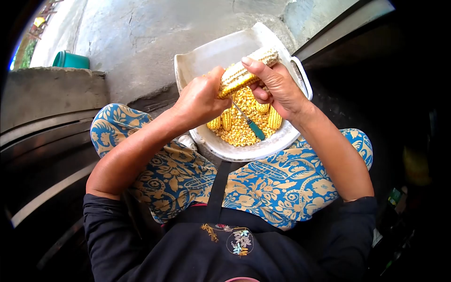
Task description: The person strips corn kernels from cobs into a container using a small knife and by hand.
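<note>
Between my two hands is a corn cob (pixel 237 77), partly stripped, with yellow kernels left along its lower side and pale bare cob above. My left hand (pixel 203 96) is wrapped round its left end. On the other end my right hand (pixel 277 87) is closed, its thumb lying along the top. Below them a white plastic tub (pixel 221 149) holds loose corn kernels (pixel 237 134) and several unstripped cobs (pixel 275 118). A screwdriver-like tool with a green handle (pixel 256 130) and thin metal shaft rests on the kernels.
The tub stands in front of my knees, which are covered in blue and cream patterned cloth (pixel 282 183). A green bucket (pixel 71 60) is at the upper left, behind a low concrete ledge (pixel 51 91). Grey concrete floor (pixel 155 28) stretches beyond the tub.
</note>
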